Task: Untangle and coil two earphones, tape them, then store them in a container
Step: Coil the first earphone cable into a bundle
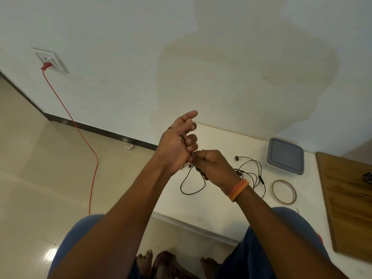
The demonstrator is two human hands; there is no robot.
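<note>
Both forearms fill the lower frame. At centre, 1 black earphone cord (192,184) is wound around the half-curled left hand (177,143) and pinched by the right hand (211,164). Light, limp and tangle-prone, it is best held near the earbud.

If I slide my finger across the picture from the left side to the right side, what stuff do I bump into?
Wall socket → red cable → left hand → right hand → tangled black earphones → tape roll → wooden board.
</note>
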